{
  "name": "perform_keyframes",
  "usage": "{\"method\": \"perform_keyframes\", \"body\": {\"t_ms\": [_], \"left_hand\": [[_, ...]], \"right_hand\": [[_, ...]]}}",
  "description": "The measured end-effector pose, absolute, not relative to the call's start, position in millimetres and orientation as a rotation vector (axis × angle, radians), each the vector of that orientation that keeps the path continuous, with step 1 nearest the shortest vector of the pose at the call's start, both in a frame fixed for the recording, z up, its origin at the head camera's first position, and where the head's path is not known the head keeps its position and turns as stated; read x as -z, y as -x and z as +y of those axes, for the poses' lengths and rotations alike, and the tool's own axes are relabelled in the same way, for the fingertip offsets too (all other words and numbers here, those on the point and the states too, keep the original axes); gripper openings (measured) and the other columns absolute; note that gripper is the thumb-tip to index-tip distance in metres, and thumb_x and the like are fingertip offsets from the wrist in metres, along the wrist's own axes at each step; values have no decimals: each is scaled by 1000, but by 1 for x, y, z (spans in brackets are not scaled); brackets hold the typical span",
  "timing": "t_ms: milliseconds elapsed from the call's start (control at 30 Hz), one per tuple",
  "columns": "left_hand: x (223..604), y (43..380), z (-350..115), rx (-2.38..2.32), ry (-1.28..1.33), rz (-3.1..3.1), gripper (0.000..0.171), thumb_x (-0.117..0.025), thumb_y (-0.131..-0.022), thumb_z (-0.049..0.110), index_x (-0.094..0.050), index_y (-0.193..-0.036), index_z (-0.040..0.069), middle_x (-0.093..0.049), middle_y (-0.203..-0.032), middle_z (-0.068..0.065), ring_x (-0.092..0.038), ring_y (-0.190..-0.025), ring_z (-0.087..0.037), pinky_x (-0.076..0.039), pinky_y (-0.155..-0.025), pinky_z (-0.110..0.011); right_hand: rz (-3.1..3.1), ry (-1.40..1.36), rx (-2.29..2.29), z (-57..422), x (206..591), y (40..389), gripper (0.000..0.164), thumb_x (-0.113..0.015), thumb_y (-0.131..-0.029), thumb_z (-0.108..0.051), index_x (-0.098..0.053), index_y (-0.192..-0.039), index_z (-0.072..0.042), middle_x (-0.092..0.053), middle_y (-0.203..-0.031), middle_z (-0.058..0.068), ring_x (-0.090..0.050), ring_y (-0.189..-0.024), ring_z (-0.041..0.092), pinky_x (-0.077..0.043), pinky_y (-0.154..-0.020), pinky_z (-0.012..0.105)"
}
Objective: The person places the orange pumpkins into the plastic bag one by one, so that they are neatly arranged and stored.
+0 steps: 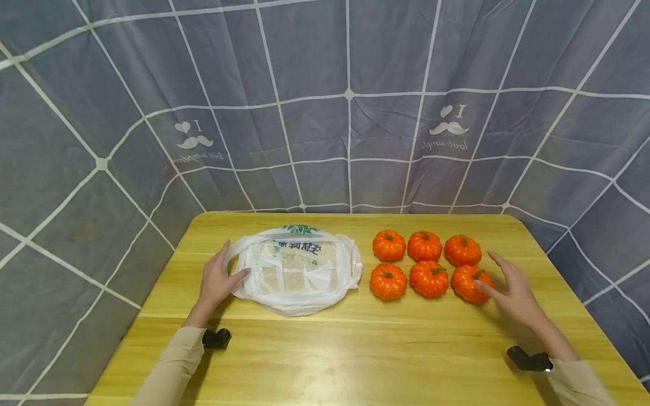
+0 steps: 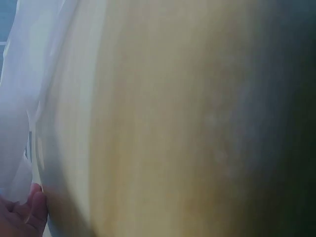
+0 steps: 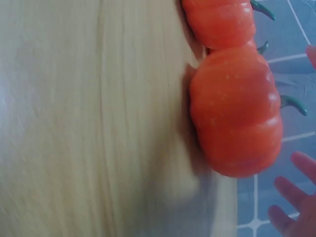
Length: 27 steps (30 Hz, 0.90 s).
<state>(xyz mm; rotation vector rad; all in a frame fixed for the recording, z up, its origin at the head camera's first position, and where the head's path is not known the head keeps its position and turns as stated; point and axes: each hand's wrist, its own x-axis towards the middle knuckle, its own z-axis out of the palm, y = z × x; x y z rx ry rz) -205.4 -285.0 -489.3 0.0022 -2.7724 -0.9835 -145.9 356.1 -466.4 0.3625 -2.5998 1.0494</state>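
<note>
While the right hand (image 1: 517, 293) hovers at the lower right of the head view, its fingers (image 3: 291, 192) are spread, with the thumb over the nearest of six small orange pumpkins, the lower-right pumpkin (image 1: 463, 286); whether the skin touches it I cannot tell. The pumpkins stand right of the frame's centre on the wooden worktop (image 1: 325, 361), in an upper and a lower row of three.

Their glossy, evenly ribbed shells look like moulded decorations, so they are probably light and fairly stiff, perhaps a little slippery. The sounder hold would be around the bulging sides, with the thumb opposite the fingers; the thin green stem (image 1: 478, 274) seems a poor handle and might come loose.

Left of centre lies a white plastic bag (image 1: 299, 309), spread wide, with green and dark printing near its upper edge. The left hand (image 1: 215, 285) is at its left edge, thumb and forefinger well apart; the other fingers are partly hidden. The film looks thin and limp, likely to crumple or slide, so it is best taken by the rim. A beige area shows within the bag's outline; whether that is something inside or the worktop showing through, I cannot tell. No pumpkin is visible in it.
</note>
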Motion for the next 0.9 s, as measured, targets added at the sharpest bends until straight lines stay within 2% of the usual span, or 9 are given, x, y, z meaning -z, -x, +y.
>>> {"method": "perform_keyframes", "body": {"t_ms": [200,400,567,633,700,800,833,900], "left_hand": [[484,207,-287,989,90,-2809,86,-73,-81,28,-28,-150,4,-38,-146,-29,-35,-131,-50,-23,-108,-62],[472,209,-288,1077,181,-2864,82,-74,-82,23,-31,-148,-1,-33,-148,-31,-30,-135,-50,-25,-109,-62],[474,208,-288,1096,162,-2884,80,-75,-81,21,-34,-146,-2,-34,-148,-30,-30,-136,-48,-26,-109,-60],[476,208,-288,1090,150,-2881,80,-75,-81,21,-34,-146,-2,-34,-148,-30,-33,-135,-48,-28,-108,-59],[477,208,-288,1092,130,-2876,80,-75,-81,20,-34,-146,-1,-34,-149,-30,-35,-133,-48,-30,-107,-59],[476,209,-287,1106,103,-2873,79,-74,-82,18,-33,-147,1,-33,-150,-29,-36,-133,-47,-31,-107,-59],[476,209,-287,1115,94,-2871,78,-73,-82,17,-33,-147,1,-33,-150,-29,-36,-133,-47,-31,-107,-59],[475,210,-286,1130,83,-2870,77,-72,-82,14,-33,-147,1,-33,-150,-29,-34,-135,-47,-30,-108,-59]], "right_hand": [[-2636,-366,-1090,350,472,145,82,-73,-81,-12,-28,-147,3,-32,-141,40,-25,-124,62,-14,-98,74],[-2687,-323,-1140,348,476,145,85,-73,-81,-16,-24,-149,1,-29,-143,38,-21,-127,60,-16,-96,76],[-2687,-301,-1177,349,478,145,85,-74,-81,-14,-26,-148,1,-29,-142,38,-23,-126,58,-18,-95,75],[-2685,-298,-1174,348,478,146,84,-75,-80,-13,-28,-148,1,-31,-142,37,-27,-124,55,-22,-100,68],[-2684,-302,-1167,347,478,146,82,-75,-80,-13,-29,-147,1,-33,-141,36,-30,-123,52,-25,-108,52],[-2689,-301,-1160,345,478,148,80,-76,-79,-14,-33,-145,1,-37,-139,33,-34,-122,47,-27,-106,43],[-2690,-303,-1165,344,478,148,79,-76,-79,-14,-34,-145,0,-38,-138,33,-35,-122,47,-27,-106,43],[-2694,-298,-1167,343,478,149,78,-77,-78,-15,-37,-143,1,-40,-136,32,-35,-121,46,-27,-103,56]]}}
